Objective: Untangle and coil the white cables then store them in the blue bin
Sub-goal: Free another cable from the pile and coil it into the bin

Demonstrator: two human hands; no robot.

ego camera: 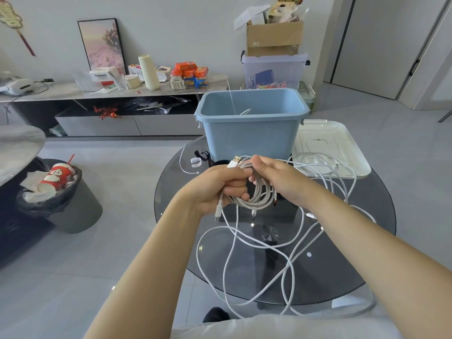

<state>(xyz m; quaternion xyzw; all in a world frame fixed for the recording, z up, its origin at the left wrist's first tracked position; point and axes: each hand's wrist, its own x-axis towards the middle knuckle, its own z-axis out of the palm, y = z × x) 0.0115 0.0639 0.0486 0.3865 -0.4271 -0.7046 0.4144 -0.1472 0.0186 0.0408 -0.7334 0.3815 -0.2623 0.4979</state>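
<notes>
Above the round dark glass table (362,241), my left hand (215,187) grips a coiled bundle of white cable (259,196), with a USB plug (233,162) sticking out over its fingers. My right hand (276,177) holds the same coil from the right side. Long loose loops of tangled white cable (288,263) hang from the coil and spread over the table toward me. The blue bin (252,133) stands just behind my hands with a bit of white cable inside.
The bin's white lid (342,148) lies on the table to the right, with cable loops over it. A small white clip (195,161) and a thin cable sit left of the bin. A full trash can (61,194) stands on the floor at left.
</notes>
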